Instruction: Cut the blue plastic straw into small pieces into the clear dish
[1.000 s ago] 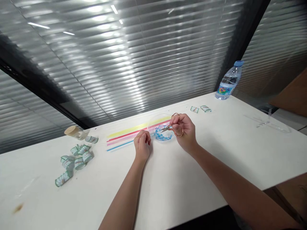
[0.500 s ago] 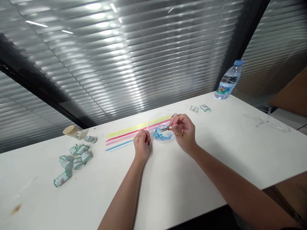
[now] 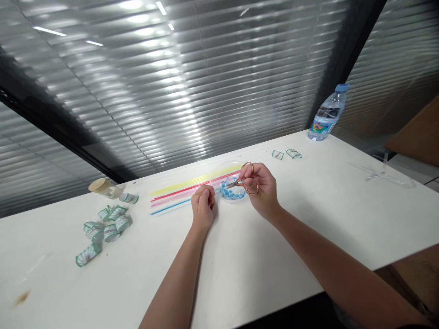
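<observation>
My right hand (image 3: 259, 187) grips small copper-coloured scissors (image 3: 244, 181), whose blades point left over a clear round dish (image 3: 229, 180) holding several blue cut pieces. My left hand (image 3: 203, 206) is closed in a pinch just left of the dish, on the near end of a blue straw (image 3: 169, 208). Yellow, red and pink straws (image 3: 181, 187) lie side by side behind it, running under the dish. Both hands rest on the white table (image 3: 240, 265).
Several curled green-and-white label strips (image 3: 106, 228) lie at the left near a small jar with a wooden lid (image 3: 101, 186). Two more strips (image 3: 286, 154) and a water bottle (image 3: 327, 114) stand at the back right. The table's front edge runs close on the right.
The scissors and my right hand have shifted slightly left, over the dish. My left hand stays pinched in the same place.
</observation>
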{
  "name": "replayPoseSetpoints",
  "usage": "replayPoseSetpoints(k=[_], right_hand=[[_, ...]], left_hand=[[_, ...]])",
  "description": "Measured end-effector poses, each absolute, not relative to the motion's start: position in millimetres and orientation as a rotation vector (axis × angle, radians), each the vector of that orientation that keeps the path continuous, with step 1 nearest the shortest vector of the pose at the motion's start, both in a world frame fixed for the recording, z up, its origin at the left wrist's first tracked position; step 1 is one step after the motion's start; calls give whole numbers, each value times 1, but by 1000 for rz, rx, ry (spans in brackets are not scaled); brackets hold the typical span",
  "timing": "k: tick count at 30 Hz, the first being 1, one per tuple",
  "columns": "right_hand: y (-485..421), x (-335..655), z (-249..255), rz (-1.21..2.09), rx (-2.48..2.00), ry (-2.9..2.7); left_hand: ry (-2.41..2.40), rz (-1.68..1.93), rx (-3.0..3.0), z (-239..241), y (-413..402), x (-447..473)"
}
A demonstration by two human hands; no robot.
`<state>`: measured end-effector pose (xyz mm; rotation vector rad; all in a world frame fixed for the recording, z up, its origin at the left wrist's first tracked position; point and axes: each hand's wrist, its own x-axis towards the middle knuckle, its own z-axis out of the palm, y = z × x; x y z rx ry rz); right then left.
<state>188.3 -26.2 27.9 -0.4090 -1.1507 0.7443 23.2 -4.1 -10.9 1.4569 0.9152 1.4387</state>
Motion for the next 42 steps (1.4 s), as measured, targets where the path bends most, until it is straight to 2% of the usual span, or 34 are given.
replayPoseSetpoints(k=[25,34,42], right_hand=[[-30,186,33,638,-532,-1022],[-28,192,33,559,-645,-1005],[-26,196,34,521,-696,-980]], left_hand=[[896,1365,1533,-9,-7,23],[914,1512,1446,-11,-3,24],[958,1458,1456,-10,-5,24]])
